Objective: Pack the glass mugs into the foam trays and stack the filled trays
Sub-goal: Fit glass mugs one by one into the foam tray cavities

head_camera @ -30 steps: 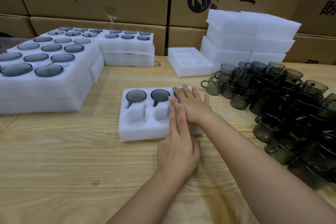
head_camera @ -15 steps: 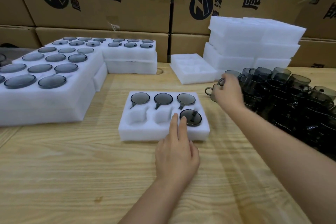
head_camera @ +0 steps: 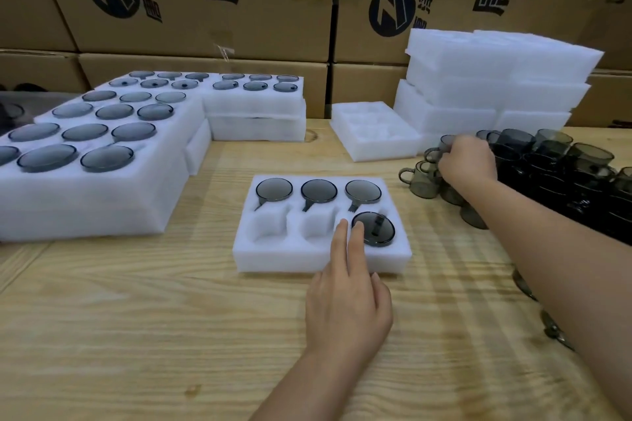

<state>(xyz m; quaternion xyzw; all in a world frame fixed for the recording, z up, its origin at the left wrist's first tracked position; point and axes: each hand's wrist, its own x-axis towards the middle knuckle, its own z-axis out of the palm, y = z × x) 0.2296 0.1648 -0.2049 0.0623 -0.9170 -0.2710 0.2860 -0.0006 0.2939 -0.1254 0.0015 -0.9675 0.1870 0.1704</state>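
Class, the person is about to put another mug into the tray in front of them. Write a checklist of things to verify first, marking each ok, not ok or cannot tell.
1. Free pockets in the foam tray: ok, two front pockets are empty.
2. Tray steadied: ok, the left hand rests straight fingers on it.
3. Four seated mugs fully down: ok for the back three, cannot tell for the front right one.
4. Right hand has gripped one of the loose mugs: cannot tell, blurred.
5. Next empty tray ready: ok, it lies behind.
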